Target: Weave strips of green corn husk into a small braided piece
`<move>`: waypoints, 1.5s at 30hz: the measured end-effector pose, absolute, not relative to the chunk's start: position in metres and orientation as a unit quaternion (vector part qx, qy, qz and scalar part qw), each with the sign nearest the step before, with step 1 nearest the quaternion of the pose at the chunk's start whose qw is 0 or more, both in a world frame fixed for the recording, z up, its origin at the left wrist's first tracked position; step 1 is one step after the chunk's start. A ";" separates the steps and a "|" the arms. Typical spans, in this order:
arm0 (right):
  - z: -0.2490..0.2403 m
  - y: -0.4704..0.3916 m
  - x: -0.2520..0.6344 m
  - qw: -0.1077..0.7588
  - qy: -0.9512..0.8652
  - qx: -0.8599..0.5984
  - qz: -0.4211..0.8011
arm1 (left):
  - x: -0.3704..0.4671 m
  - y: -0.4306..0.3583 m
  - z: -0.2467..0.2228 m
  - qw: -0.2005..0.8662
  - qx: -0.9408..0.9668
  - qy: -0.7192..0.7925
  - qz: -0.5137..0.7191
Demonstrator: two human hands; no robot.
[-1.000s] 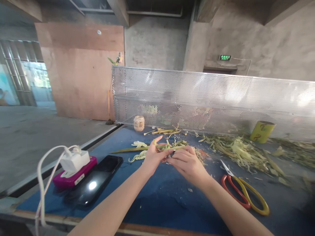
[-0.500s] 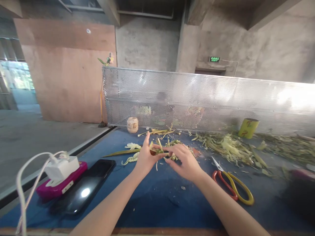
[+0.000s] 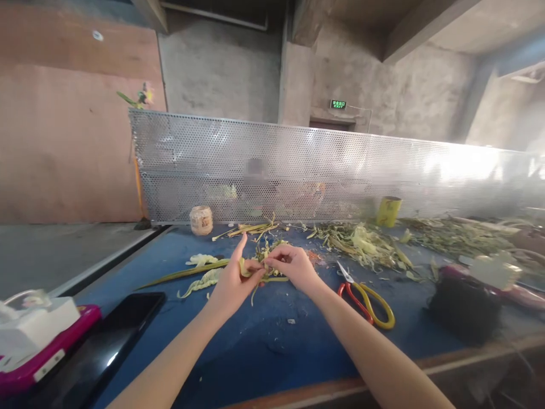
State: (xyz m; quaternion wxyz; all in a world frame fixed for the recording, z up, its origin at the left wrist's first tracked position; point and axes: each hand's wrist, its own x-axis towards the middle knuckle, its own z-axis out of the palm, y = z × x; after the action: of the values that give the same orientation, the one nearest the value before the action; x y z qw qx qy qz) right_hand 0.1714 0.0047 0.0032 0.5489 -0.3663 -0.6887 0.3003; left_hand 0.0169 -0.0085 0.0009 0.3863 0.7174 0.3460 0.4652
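My left hand [image 3: 233,283] pinches yellow-green leaf strips [image 3: 243,268] between thumb and fingers, low over the middle of the table. My right hand [image 3: 297,268] meets it from the right, its thumb and fingertips closed on the same strips. The fingers cover most of the bundle, and one thin end hangs below. A long yellow-green stalk [image 3: 179,274] and pale curled leaves [image 3: 205,281] lie left of my left hand. Behind my hands sits a small pile of shredded plant bits [image 3: 264,246]. Scissors [image 3: 361,298] with red and yellow handles lie partly open, right of my right forearm.
A black phone [image 3: 104,346] and a magenta power strip [image 3: 53,346] with white plugs are at the left. A perforated metal screen [image 3: 221,159] stands behind the table. A twine roll [image 3: 201,220], a yellow can [image 3: 389,211] and heaped leaves [image 3: 361,241] line the back.
The view has swung right, so everything sits further left in the picture. My right fingers, spread before, are now pinched together on the strips beside my left fingertips.
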 end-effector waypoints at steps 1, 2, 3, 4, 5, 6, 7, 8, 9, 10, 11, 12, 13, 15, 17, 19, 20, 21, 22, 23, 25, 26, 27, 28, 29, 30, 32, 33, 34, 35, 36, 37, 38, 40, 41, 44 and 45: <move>0.004 0.004 0.171 0.555 -0.684 -0.368 0.298 | 0.017 -0.009 0.001 0.382 0.722 0.346 0.460; 0.004 0.004 0.171 0.561 -0.677 -0.371 0.300 | 0.018 -0.009 0.000 0.378 0.728 0.348 0.454; 0.004 0.004 0.171 0.568 -0.668 -0.374 0.303 | 0.019 -0.009 -0.001 0.375 0.734 0.349 0.446; 0.004 0.004 0.170 0.575 -0.658 -0.378 0.307 | 0.021 -0.009 -0.001 0.376 0.739 0.349 0.437; 0.004 0.006 0.170 0.582 -0.647 -0.384 0.310 | 0.023 -0.010 -0.002 0.381 0.742 0.346 0.429; 0.004 0.007 0.171 0.588 -0.635 -0.393 0.312 | 0.024 -0.010 -0.003 0.391 0.742 0.342 0.424; 0.005 0.009 0.171 0.592 -0.624 -0.404 0.312 | 0.026 -0.009 -0.005 0.404 0.737 0.340 0.422; 0.005 0.010 0.172 0.591 -0.619 -0.414 0.309 | 0.027 -0.009 -0.006 0.416 0.730 0.339 0.424; 0.006 0.012 0.174 0.583 -0.623 -0.424 0.303 | 0.028 -0.008 -0.007 0.423 0.721 0.341 0.430; 0.007 0.012 0.176 0.565 -0.642 -0.429 0.292 | 0.028 -0.006 -0.009 0.424 0.715 0.344 0.437; 0.008 0.012 0.178 0.536 -0.670 -0.430 0.281 | 0.027 -0.005 -0.010 0.416 0.711 0.349 0.447; 0.008 0.011 0.179 0.496 -0.707 -0.426 0.270 | 0.026 -0.003 -0.012 0.404 0.710 0.355 0.456; 0.009 0.010 0.181 0.450 -0.743 -0.421 0.260 | 0.025 -0.001 -0.013 0.389 0.710 0.360 0.464; 0.007 0.007 0.182 0.366 -0.795 -0.411 0.253 | 0.023 0.003 -0.014 0.364 0.707 0.376 0.476; 0.004 0.005 0.180 0.325 -0.810 -0.410 0.265 | 0.022 0.005 -0.014 0.339 0.710 0.393 0.477; 0.000 0.006 0.178 0.321 -0.808 -0.410 0.277 | 0.023 0.004 -0.013 0.321 0.718 0.401 0.469; -0.001 0.007 0.177 0.323 -0.806 -0.410 0.279 | 0.023 0.003 -0.013 0.319 0.722 0.401 0.464; -0.002 0.007 0.177 0.327 -0.806 -0.410 0.275 | 0.024 0.002 -0.012 0.325 0.724 0.397 0.462; -0.002 0.007 0.178 0.329 -0.807 -0.409 0.270 | 0.024 0.002 -0.012 0.337 0.723 0.390 0.461; -0.001 0.007 0.179 0.329 -0.809 -0.406 0.268 | 0.024 0.001 -0.011 0.349 0.719 0.383 0.463; 0.003 0.006 0.183 0.329 -0.814 -0.396 0.271 | 0.023 0.000 -0.011 0.367 0.715 0.371 0.465; 0.006 0.005 0.185 0.329 -0.815 -0.391 0.273 | 0.022 0.000 -0.011 0.373 0.715 0.365 0.465; 0.008 0.004 0.188 0.328 -0.815 -0.390 0.276 | 0.022 0.000 -0.011 0.379 0.715 0.362 0.463; 0.011 0.003 0.192 0.325 -0.815 -0.392 0.278 | 0.021 0.000 -0.011 0.385 0.715 0.360 0.460; 0.014 0.002 0.195 0.322 -0.813 -0.396 0.280 | 0.021 0.000 -0.010 0.392 0.714 0.359 0.454; 0.015 0.002 0.198 0.317 -0.813 -0.399 0.283 | 0.021 0.001 -0.010 0.399 0.714 0.362 0.448; 0.017 0.002 0.202 0.310 -0.811 -0.404 0.288 | 0.019 0.001 -0.008 0.398 0.716 0.374 0.435; 0.017 0.003 0.203 0.306 -0.812 -0.404 0.290 | 0.019 0.001 -0.008 0.389 0.718 0.381 0.434; 0.017 0.004 0.204 0.297 -0.816 -0.401 0.292 | 0.018 0.002 -0.007 0.375 0.719 0.388 0.438; 0.016 0.004 0.203 0.278 -0.825 -0.395 0.295 | 0.017 0.002 -0.007 0.361 0.718 0.393 0.446; 0.015 0.005 0.202 0.255 -0.835 -0.388 0.295 | 0.016 0.002 -0.007 0.349 0.717 0.397 0.456; 0.013 0.005 0.200 0.234 -0.844 -0.383 0.292 | 0.015 0.003 -0.007 0.340 0.716 0.398 0.463; 0.011 0.005 0.198 0.218 -0.852 -0.380 0.288 | 0.014 0.003 -0.008 0.334 0.717 0.395 0.467; 0.007 0.005 0.191 0.217 -0.855 -0.372 0.290 | 0.014 0.003 -0.009 0.329 0.727 0.384 0.465; 0.004 0.005 0.188 0.234 -0.850 -0.366 0.298 | 0.014 0.003 -0.009 0.325 0.732 0.375 0.468; -0.003 0.007 0.180 0.322 -0.814 -0.344 0.339 | 0.014 0.004 -0.010 0.319 0.728 0.350 0.496; -0.005 0.008 0.179 0.353 -0.798 -0.338 0.352 | 0.014 0.004 -0.010 0.320 0.722 0.344 0.508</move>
State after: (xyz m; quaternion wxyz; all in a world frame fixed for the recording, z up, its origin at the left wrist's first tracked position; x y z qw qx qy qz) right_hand 0.1787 0.0082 -0.0047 0.3528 -0.3385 -0.7980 0.3523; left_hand 0.0140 0.0040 -0.0101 0.3200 0.7223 0.3439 0.5076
